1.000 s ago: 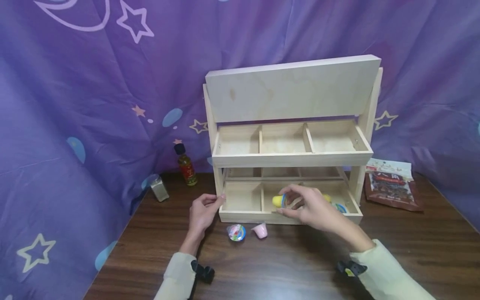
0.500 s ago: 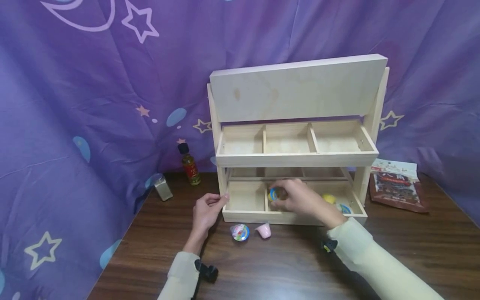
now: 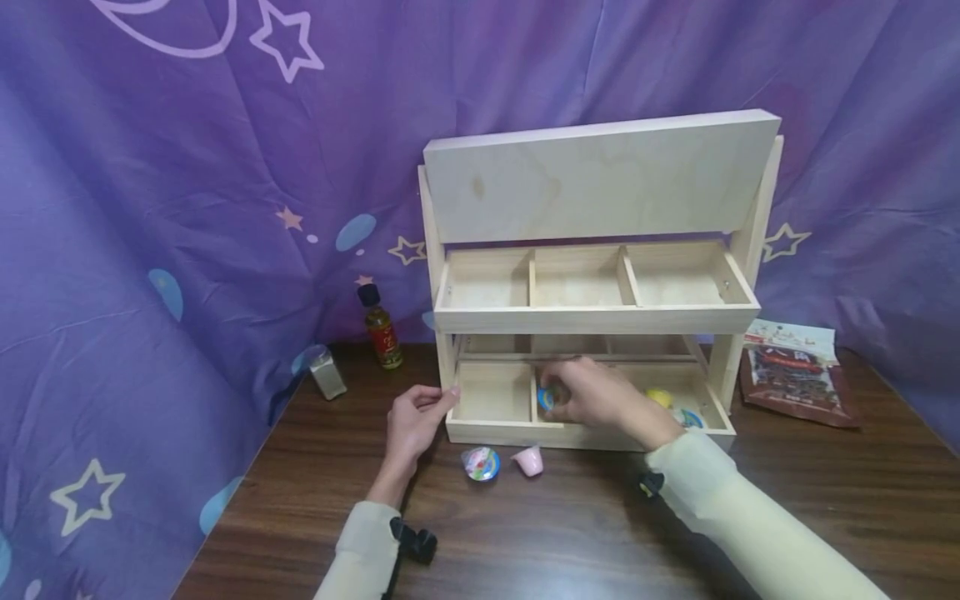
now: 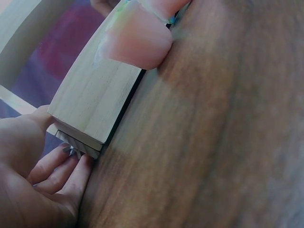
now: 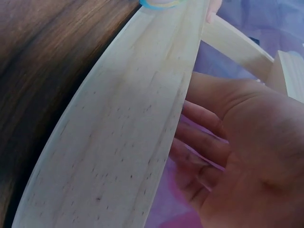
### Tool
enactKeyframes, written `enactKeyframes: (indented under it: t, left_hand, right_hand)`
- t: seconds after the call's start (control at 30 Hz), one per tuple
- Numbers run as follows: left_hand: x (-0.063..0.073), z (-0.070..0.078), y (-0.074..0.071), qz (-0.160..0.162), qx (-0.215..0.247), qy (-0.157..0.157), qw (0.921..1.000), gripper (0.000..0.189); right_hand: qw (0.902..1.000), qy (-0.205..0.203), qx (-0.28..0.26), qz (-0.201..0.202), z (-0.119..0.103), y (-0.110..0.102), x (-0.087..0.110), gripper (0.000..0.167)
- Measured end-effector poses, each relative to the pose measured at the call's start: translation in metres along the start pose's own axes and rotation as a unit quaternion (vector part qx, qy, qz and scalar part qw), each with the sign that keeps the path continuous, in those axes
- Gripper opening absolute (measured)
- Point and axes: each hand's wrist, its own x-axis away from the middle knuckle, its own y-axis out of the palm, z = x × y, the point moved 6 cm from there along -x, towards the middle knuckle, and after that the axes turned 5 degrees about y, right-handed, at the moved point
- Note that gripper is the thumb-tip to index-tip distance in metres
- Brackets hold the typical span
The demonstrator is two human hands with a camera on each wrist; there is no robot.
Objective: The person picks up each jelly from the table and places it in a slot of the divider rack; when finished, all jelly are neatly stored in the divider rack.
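In the head view my right hand [image 3: 596, 393] reaches into the middle compartment of the rack's lower tray. Its thumb and fingers pinch a small jelly cup [image 3: 546, 398] with a blue-rimmed lid; the hand covers part of it. In the right wrist view the tray's front board [image 5: 118, 109] hides the fingertips. My left hand [image 3: 414, 422] grips the left end of the wooden rack's lower tray [image 3: 487, 432], thumb at the upper edge and fingers on the end. A yellow jelly cup [image 3: 659, 397] and a blue-lidded one [image 3: 688, 418] lie in the right compartment.
Two jelly cups lie before the rack, one lid-up [image 3: 481, 464] and one pink [image 3: 528, 461]. At left stand an oil bottle [image 3: 382, 333] and a shaker [image 3: 327, 374]. A brown spice packet [image 3: 797, 379] lies at right. The upper tray [image 3: 596, 321] overhangs the lower one.
My right hand has moved left and down into the middle compartment with the jelly cup. My left hand keeps its grip on the tray. The head view has shifted slightly.
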Motion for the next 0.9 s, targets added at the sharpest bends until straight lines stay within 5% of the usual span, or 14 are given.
enactKeyframes:
  t: [0.57,0.9]
  left_hand:
    - [-0.001,-0.001,0.000,-0.003,0.005,-0.006,1.0000,0.040]
    - [0.000,-0.001,0.000,-0.007,0.002,-0.012,0.9999,0.040]
  right_hand:
    - [0.9997,0.006,0.002,-0.025,0.001,0.000,0.005,0.027]
    - [0.9989,-0.025,-0.016,0.036,-0.005,-0.010,0.021,0.011]
